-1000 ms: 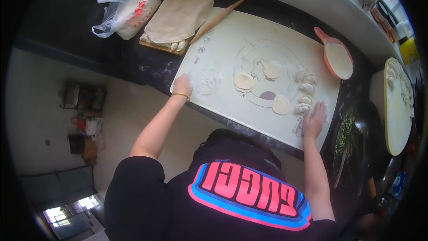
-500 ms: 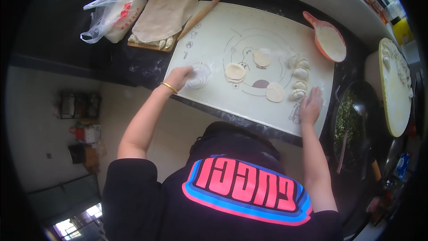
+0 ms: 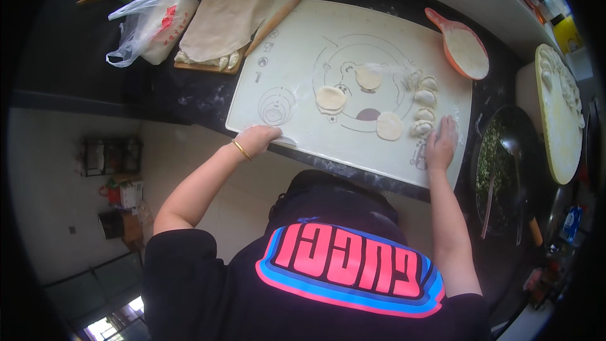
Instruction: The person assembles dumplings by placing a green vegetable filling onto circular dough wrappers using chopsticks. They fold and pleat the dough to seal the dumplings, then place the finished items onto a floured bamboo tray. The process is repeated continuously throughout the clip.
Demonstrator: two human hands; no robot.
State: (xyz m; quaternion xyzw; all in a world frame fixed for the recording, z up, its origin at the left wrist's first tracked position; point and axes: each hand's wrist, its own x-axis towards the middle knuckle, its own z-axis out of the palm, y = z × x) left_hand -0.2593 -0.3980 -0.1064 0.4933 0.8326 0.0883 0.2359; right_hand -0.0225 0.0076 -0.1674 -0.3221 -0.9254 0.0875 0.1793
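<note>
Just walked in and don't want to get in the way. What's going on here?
A person's left hand is at the near edge of a pale dough mat; whether it grips is unclear. Their right hand rests on the mat's right side, beside a row of dumplings. Round dough wrappers lie around the middle, and a tapered rolling pin lies by the far left corner.

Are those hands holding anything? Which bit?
The right hand lies on the pastry mat, holding nothing visible. The left hand is at its near edge, by the left corner; whether it grips can't be told.
</note>
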